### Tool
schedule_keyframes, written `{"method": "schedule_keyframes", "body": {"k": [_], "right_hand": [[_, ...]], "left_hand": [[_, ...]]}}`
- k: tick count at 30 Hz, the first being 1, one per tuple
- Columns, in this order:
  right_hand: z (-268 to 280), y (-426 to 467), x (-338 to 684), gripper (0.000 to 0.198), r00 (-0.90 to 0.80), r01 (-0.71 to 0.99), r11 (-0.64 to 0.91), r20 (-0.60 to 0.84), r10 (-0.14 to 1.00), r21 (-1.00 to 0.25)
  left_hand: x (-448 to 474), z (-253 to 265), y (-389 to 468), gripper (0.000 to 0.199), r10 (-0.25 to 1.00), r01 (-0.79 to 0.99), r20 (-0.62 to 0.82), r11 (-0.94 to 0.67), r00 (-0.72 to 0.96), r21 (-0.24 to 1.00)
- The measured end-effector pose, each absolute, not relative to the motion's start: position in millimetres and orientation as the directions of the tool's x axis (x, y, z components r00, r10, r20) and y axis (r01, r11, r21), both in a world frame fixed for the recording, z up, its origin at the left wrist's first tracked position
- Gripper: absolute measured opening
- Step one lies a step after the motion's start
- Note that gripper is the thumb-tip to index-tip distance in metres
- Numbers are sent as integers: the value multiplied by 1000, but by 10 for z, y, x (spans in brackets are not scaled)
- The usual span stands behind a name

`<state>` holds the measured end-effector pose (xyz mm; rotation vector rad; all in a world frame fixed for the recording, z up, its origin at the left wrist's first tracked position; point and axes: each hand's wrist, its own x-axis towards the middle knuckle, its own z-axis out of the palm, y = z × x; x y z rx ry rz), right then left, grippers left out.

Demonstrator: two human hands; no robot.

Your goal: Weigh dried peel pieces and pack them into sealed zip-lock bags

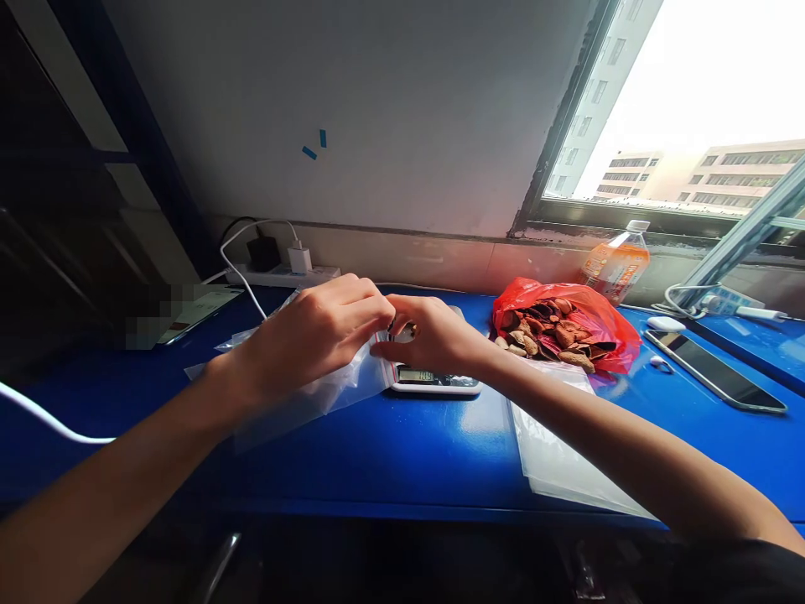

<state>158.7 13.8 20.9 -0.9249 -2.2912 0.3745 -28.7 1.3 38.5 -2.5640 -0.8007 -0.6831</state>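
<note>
My left hand (320, 331) has its fingers closed at the mouth of a clear plastic zip bag (340, 390) with a red line along its edge. From the other side, my right hand (437, 334) pinches that edge, its thumb on the plastic. The fingertips of both hands meet, and a small dark spot between them cannot be made out. Behind and below my right hand lies a white kitchen scale (433, 387) with a lit display, partly covered by the hand. Some of the bag is hidden behind my left hand.
On the blue table (433, 461), a red plastic bag (519, 295) holds brown, shell-like pieces. A stack of clear bags (559, 453) lies under my right forearm. Further right are a phone (717, 369) and an orange-labelled bottle (620, 264). A power strip (283, 275) lies along the wall.
</note>
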Motion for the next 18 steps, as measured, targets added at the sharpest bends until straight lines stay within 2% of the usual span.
{"method": "schedule_keyframes", "body": {"k": [4,7,11,13,15,18], "right_hand": [[193,147,1531,22,-604,443,743,445,661,-502],[166,162,1486,29,-649,416,768,433,626,-486],[125,168,1448,56,-657,412,786,447,606,-460],[111,180,1447,69,-624,433,780,475,621,-451],[108,207,1467,77,-582,468,763,494,646,-445],[119,264,1541,85,-543,506,735,495,678,-452]], "left_hand": [[-343,232,50,11,278,531,691,-829,667,-178],[-373,141,81,17,244,556,749,-808,616,-194],[-350,120,97,20,228,573,776,-795,588,-200],[-347,151,107,20,262,568,762,-806,592,-164],[-373,201,125,32,344,558,719,-827,604,-73],[-452,284,156,74,464,544,568,-838,680,34]]}}
